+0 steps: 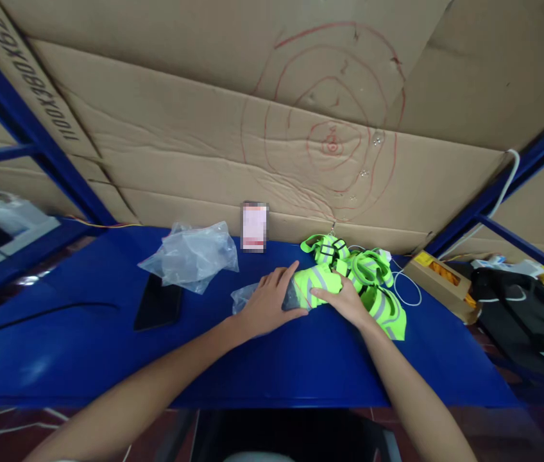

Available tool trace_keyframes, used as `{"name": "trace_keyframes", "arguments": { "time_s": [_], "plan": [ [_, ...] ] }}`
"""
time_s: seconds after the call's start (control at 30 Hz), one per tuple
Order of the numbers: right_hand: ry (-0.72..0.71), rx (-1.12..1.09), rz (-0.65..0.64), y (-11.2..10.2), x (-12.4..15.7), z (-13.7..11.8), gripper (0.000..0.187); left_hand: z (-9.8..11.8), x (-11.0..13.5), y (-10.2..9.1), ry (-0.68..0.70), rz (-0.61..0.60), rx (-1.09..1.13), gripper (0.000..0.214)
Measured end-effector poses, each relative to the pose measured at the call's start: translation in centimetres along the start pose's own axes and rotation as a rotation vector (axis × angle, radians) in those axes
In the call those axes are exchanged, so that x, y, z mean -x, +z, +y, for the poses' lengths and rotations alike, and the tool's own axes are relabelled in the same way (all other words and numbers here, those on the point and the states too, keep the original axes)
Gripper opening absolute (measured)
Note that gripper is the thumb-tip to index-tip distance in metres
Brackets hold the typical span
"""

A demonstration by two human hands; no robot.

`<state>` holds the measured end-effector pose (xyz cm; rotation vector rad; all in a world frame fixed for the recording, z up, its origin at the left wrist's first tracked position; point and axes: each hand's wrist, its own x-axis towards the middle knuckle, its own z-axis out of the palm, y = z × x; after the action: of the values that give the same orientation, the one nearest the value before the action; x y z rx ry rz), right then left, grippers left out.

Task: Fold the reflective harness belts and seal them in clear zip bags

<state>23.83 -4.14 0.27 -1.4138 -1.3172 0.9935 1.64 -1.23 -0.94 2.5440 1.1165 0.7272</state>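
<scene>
A rolled bundle of neon yellow-green reflective strap (317, 285) lies across the middle of the table, partly inside a clear plastic bag (243, 296). My left hand (267, 301) is wrapped over the bag, its thumb and fingers on either side of the bundle's dark grey end. On the other end, my right hand (346, 300) grips the neon material, thumb in front. Its other fingers are mostly hidden behind the bundle. Touching distance to the right, a heap of similar neon reflective straps (371, 273) with black buckles lies loose.
Flat clear plastic bags (195, 253) lie at the left, partly over a black phone (159, 305). A small card with a blurred face (254, 226) leans against the cardboard wall (180, 167). A cardboard box (440, 285) and white cable (409, 292) sit at the right of the blue table (272, 372).
</scene>
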Motion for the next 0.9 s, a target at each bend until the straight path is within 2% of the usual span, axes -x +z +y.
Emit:
{"name": "trace_keyframes", "arguments": {
  "time_s": [0.07, 0.17, 0.27, 0.47, 0.6, 0.7, 0.77, 0.9],
  "plan": [
    [-0.005, 0.05, -0.003, -0.6, 0.1, -0.4, 0.06, 0.2, 0.1, 0.0, -0.007, -0.001, 0.028, 0.102],
    [-0.027, 0.067, -0.09, -1.1, 0.0, -0.4, 0.054, 0.4, 0.3, 0.2, -0.005, 0.005, 0.03, 0.106],
    [-0.044, 0.066, -0.16, -0.6, 0.0, 0.1, 0.05, 0.3, 0.4, 0.6, 0.037, 0.003, 0.001, 0.11],
    [0.054, -0.052, -0.095, 1.6, 0.1, 1.2, 0.054, -0.6, 0.2, 1.1, 0.085, 0.003, -0.104, 0.111],
    [0.135, -0.283, -0.104, 1.5, 0.3, 1.0, 0.054, -0.4, 0.1, 0.8, 0.139, 0.044, -0.156, 0.114],
    [0.155, -0.296, -0.115, 1.2, 0.4, 0.9, 0.053, 0.0, 0.2, 0.5, 0.153, 0.053, -0.173, 0.118],
    [0.131, -0.232, -0.128, 1.3, 0.5, 0.9, 0.052, 0.2, 0.3, 0.4, 0.152, 0.034, -0.173, 0.118],
    [-0.024, -0.066, -0.145, 2.0, 0.6, 1.3, 0.052, 0.1, 0.2, 0.3, 0.129, 0.01, -0.21, 0.115]
  ]
}}
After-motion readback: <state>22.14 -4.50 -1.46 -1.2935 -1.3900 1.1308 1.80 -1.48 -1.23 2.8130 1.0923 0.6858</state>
